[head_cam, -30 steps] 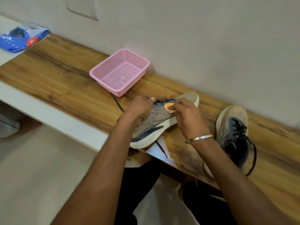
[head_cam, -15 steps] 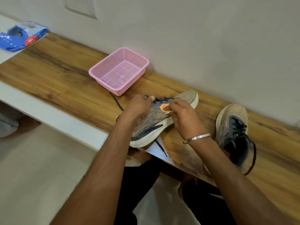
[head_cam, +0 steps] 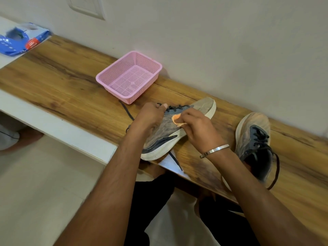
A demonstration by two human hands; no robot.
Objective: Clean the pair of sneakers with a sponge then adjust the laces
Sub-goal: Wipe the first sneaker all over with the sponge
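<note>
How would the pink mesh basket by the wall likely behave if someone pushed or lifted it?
The pink basket looks like thin perforated plastic with nothing in it, so it is probably very light. On the smooth wooden bench it would likely slide rather than tip, being wide and low. Its mesh walls may flex somewhat under a pinch.

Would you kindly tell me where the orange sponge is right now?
In the head view, the orange sponge sits centre frame, pinched in the right hand against the side of the sneaker that the left hand steadies.
</note>
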